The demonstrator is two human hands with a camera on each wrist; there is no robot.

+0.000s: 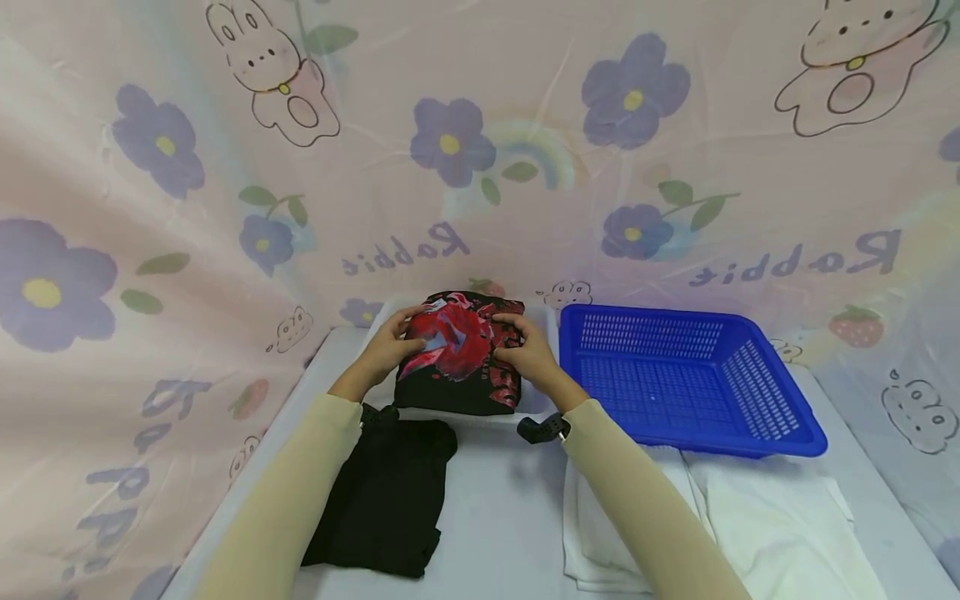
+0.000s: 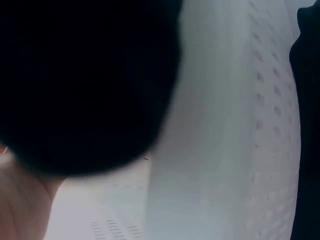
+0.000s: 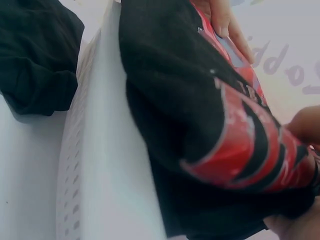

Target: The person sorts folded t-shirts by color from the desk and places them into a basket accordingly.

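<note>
A folded black shirt with a red flower print (image 1: 457, 354) is at the white basket (image 1: 543, 333), covering most of its opening. My left hand (image 1: 387, 343) grips the shirt's left side, and my right hand (image 1: 531, 350) grips its right side. In the right wrist view the shirt (image 3: 170, 80) bulges beside the basket's pale rim (image 3: 112, 150), with fingers of the right hand (image 3: 305, 125) at its edge. The left wrist view is mostly blocked by dark cloth (image 2: 85, 80); part of the left hand (image 2: 22, 200) shows at lower left.
A blue plastic basket (image 1: 675, 387) stands to the right of the white one. Folded black clothing (image 1: 382, 500) lies front left on the white table (image 1: 498, 500). White folded clothes (image 1: 780, 525) lie front right, partly under my right sleeve. A printed curtain (image 1: 510, 225) hangs behind.
</note>
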